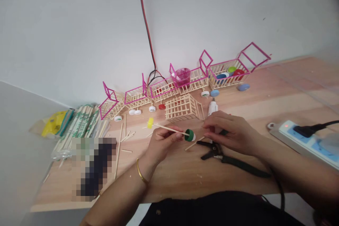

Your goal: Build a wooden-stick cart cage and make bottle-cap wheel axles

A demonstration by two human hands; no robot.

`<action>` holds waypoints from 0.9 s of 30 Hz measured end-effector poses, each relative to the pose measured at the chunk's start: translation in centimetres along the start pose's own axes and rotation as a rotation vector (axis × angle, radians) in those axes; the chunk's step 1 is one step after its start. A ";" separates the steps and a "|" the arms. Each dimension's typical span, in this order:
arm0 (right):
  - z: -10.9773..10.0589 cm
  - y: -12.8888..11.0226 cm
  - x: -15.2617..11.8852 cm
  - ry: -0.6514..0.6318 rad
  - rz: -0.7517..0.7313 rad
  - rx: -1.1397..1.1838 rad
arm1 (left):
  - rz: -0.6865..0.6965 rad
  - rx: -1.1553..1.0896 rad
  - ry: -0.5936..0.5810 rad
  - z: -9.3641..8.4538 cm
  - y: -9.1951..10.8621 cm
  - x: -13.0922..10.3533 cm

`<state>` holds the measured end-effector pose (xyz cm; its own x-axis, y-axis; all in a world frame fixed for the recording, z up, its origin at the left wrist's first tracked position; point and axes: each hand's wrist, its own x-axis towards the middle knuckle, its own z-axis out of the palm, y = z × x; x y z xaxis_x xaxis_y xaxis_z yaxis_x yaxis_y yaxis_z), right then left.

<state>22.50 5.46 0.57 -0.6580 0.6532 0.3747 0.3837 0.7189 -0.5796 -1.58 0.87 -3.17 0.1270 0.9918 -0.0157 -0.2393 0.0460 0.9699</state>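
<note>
My left hand point(166, 139) is closed, pinching a thin wooden stick point(169, 128) near its right end. A green bottle cap point(189, 135), with a white part behind it, sits at that end. A yellow piece point(150, 123) shows at the stick's other end; whether it is attached is unclear. My right hand point(229, 130) hovers right of the green cap, fingers loosely bent and apart, with nothing visible in them. Behind it stands a white glue gun point(213, 107), partly hidden by the hand. Pruning shears point(238, 165) with dark green handles lie below the right hand, jaws apart.
Several stick carts with pink rims point(137, 97) line the wall, some on cap wheels. A plain stick frame point(182, 107) lies before them. Bundled sticks point(79, 123) and a blurred dark object point(96, 169) are left; a power strip point(309, 141) is right.
</note>
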 end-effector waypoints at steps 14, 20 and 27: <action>1.5 -2.6 1.6 -0.163 0.179 0.180 | 0.042 0.079 -0.053 0.1 0.4 0.0; 3.2 -1.7 1.1 -0.027 0.150 0.233 | -0.069 -0.011 -0.035 0.3 -0.2 -0.1; 3.5 -1.5 0.9 -0.031 0.102 0.234 | -0.118 -0.069 -0.070 0.7 -0.2 0.0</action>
<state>19.11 4.15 -0.75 -0.6447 0.7092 0.2853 0.2910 0.5728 -0.7663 -0.87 0.76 -3.22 0.2244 0.9684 -0.1090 -0.2839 0.1719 0.9433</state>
